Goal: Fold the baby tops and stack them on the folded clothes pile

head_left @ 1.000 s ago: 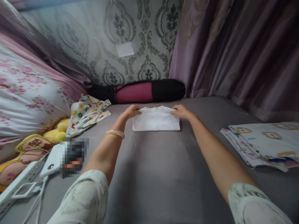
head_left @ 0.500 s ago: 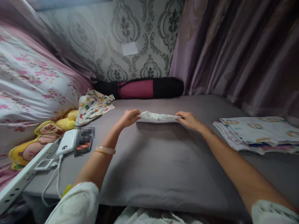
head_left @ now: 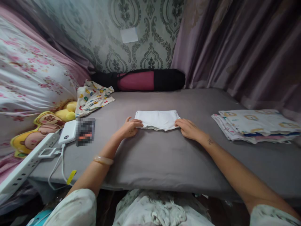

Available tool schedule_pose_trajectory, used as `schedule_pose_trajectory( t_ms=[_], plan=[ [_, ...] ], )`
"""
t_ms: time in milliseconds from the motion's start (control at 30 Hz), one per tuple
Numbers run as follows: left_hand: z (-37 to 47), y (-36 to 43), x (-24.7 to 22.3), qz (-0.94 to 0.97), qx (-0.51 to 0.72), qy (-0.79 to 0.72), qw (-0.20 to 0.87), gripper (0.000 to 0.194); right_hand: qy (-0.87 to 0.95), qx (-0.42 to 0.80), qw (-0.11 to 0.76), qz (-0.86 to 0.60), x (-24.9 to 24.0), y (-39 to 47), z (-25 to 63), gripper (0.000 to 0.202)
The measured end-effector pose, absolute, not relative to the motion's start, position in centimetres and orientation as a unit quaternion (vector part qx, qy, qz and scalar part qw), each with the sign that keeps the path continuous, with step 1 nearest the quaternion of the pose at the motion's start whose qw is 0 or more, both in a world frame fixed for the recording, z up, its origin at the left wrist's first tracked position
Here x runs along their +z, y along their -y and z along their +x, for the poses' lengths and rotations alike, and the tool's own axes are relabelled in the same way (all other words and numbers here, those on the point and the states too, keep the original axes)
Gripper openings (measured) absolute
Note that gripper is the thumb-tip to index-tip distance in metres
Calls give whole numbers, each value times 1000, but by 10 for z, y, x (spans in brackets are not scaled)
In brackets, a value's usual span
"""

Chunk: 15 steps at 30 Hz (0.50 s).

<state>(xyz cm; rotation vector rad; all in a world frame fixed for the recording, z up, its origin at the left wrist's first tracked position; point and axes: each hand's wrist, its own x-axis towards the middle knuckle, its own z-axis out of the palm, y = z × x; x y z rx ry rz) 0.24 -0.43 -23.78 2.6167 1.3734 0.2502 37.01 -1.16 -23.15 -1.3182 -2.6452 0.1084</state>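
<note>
A folded white cloth (head_left: 157, 118) lies flat on the grey-covered bed (head_left: 160, 157), its uneven layered edge facing me. My left hand (head_left: 130, 128) is closed on its near left corner, with the index finger a little raised. At the near right corner, my right hand (head_left: 188, 128) pinches the cloth between thumb and fingers. What kind of cloth item it is does not show.
To the right sits a stack of folded printed cloths (head_left: 254, 121). A crumpled patterned cloth (head_left: 92, 95), plush toy (head_left: 29, 138), white power bank (head_left: 67, 131) and power strip (head_left: 28, 164) are at the left. A black and pink long bag (head_left: 138, 81) lies along the wall.
The cloth was held up edge-on above the bed; now it rests flat with its top face showing. Both hands have come down and nearer to me with its near edge.
</note>
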Motion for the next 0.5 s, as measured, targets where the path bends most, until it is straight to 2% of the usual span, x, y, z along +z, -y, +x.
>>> schedule_pose_trajectory(
  t_ms=[100,200,333,500],
  plan=[
    [5,4,-234,865,103,-477,115,42,871,28,81,-483,-228,11,362,37],
    [24,-4,-228,824,163,-529,120,29,850,13,125,-511,-225,2,338,35],
    [68,-23,-221,784,221,-576,69,33,834,-3,192,-517,-226,-18,291,41],
    [109,-38,-233,782,176,-596,36,41,820,10,158,-550,-237,-32,253,49]
  ],
)
